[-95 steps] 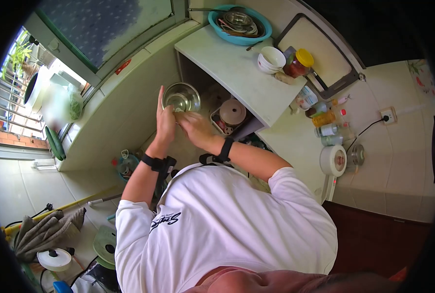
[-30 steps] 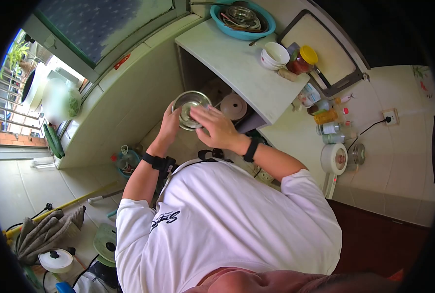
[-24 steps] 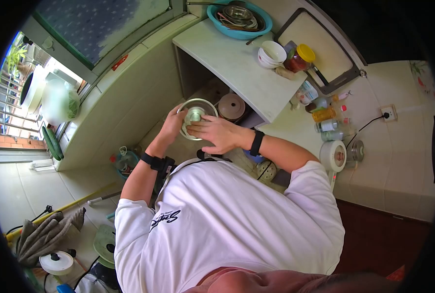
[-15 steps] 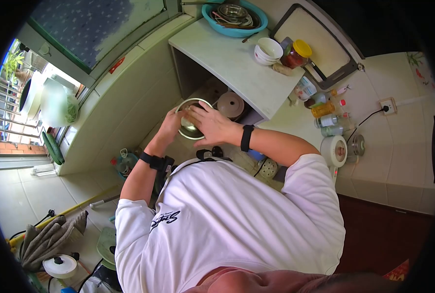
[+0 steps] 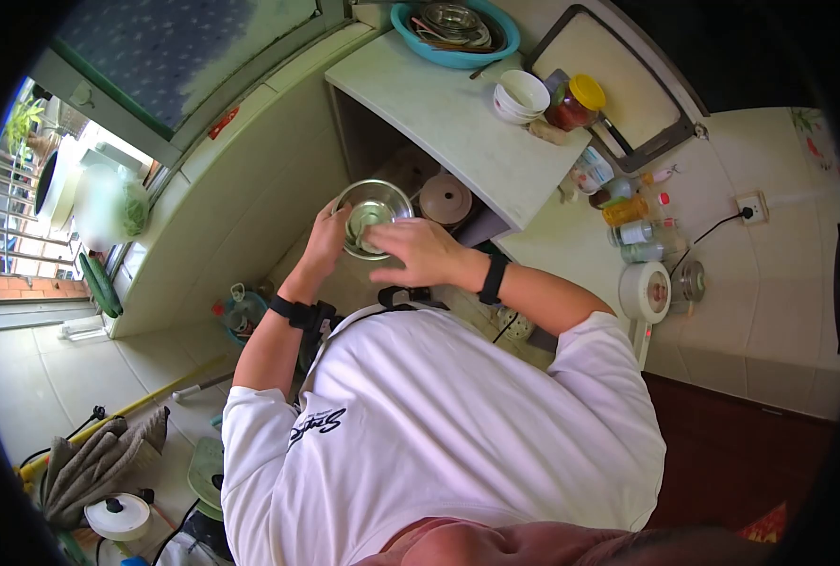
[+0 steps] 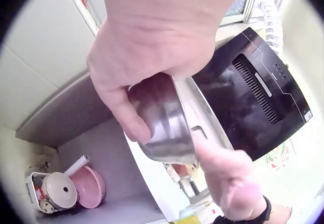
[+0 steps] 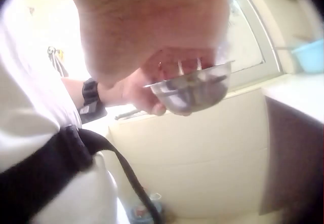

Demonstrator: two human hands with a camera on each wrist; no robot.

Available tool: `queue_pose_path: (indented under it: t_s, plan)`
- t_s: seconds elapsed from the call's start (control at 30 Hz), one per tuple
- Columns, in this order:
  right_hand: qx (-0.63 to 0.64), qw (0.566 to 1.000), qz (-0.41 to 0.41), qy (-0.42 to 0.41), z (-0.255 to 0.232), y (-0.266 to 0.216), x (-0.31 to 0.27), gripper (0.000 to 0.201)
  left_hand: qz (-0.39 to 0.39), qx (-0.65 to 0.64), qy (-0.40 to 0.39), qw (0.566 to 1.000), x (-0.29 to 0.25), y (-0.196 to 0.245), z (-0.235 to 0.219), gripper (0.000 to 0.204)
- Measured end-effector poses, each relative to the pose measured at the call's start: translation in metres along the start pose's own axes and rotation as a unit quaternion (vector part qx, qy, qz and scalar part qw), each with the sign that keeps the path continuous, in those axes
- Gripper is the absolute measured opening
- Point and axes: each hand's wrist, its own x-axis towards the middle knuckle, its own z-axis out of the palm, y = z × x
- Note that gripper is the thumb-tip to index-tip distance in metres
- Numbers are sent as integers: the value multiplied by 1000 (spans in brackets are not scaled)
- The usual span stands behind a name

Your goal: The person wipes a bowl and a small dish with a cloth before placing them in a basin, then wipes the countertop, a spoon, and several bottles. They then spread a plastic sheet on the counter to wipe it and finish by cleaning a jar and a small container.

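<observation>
A shiny stainless steel bowl is held up in front of the body. My left hand grips its left side by the rim; in the left wrist view the fingers curl along the outer wall of the bowl. My right hand lies over the bowl's near right edge, its fingers loosely stretched and reaching into the opening. Seen from the right wrist, the fingers dip behind the near wall of the bowl, so their tips are hidden there. The inside of the bowl looks bare metal with bright reflections.
A white countertop stands ahead, bearing a blue basin of dishes, stacked white bowls and a yellow-lidded jar. Beneath it, an open compartment holds a pinkish-white lidded pot. Several bottles line the right wall.
My right hand has swept back and forth over the bowl and has drawn from across its opening to the near edge. The left hand keeps its grip; the bowl shifts and tilts slightly.
</observation>
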Motion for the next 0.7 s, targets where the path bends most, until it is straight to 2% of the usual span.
queue_pose_path:
  t_s: [0.03,0.1,0.13,0.23,0.3,0.33,0.37,0.4,0.43,0.5,0.53,0.67,0.7]
  plan:
    - [1,1000,0,0,4,6,-3,79,15,13,-1,1000,-1,3,0,34]
    - [-155,971,-181,-3,6,15,-6,86,28,28,-7,999,-1,5,3,34]
    - [-182,966,-176,-52,3,19,-5,92,19,57,-37,998,0,4,4,33]
    - [-246,953,-172,-41,-3,26,2,98,-13,82,-82,993,6,5,6,30]
    - [-254,955,-152,-31,0,29,8,104,-8,88,-93,992,9,11,7,31]
    - [-280,953,-110,-20,0,25,11,104,-7,87,-95,992,8,13,8,31]
    - [-306,950,-70,-9,-1,23,14,105,22,75,-86,993,7,16,10,32]
    - [-317,946,-64,30,0,23,15,107,52,62,-77,994,5,20,11,32]
    - [-316,946,-65,29,3,22,16,107,51,61,-75,994,2,23,12,32]
    - [-371,928,9,37,5,18,17,105,85,86,-52,991,-1,29,16,33]
    - [-380,923,3,68,4,16,17,100,98,89,-31,991,2,24,15,33]
    - [-352,932,43,71,5,5,12,88,103,73,-6,992,3,13,18,33]
    - [-337,939,65,30,6,1,10,83,114,77,1,991,5,9,19,32]
